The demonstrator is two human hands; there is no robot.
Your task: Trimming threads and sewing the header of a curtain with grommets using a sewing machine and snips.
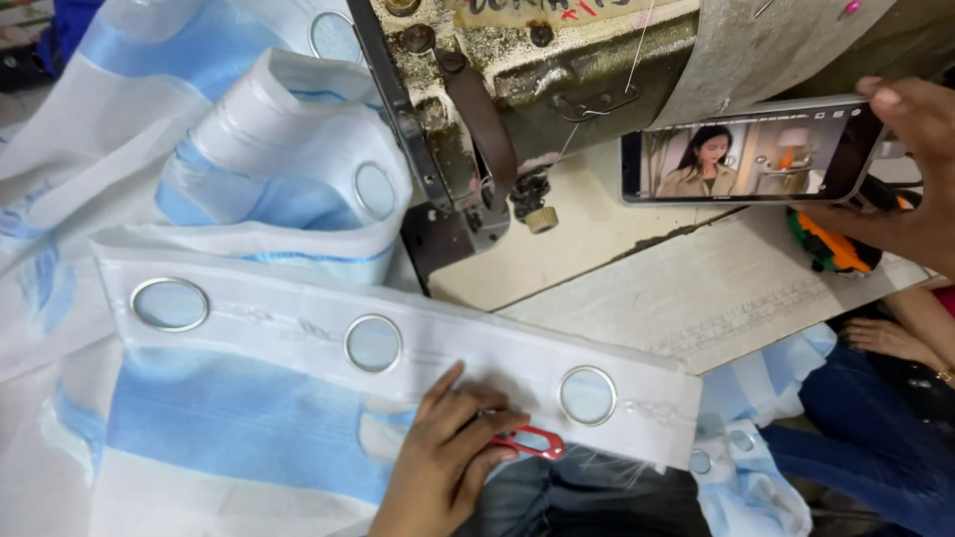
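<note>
My left hand (445, 463) rests on the lower edge of a white curtain band (298, 323) that carries several metal eyelet rings (373, 344), and it holds a small red thread snipper (527, 441) at the fabric's edge. Blue and white curtain fabric (229, 423) lies under and around the band. My right hand (920, 169) grips the right end of a smartphone (748, 152) lying sideways against the sewing machine (557, 70), its screen lit with a video.
The machine's presser foot and needle area (522, 199) stand over the cream table top (587, 249). More folded curtain (298, 149) is piled at the left. An orange and green object (834, 249) lies under the phone. Another person's hand (885, 338) and blue-clad legs are at the right.
</note>
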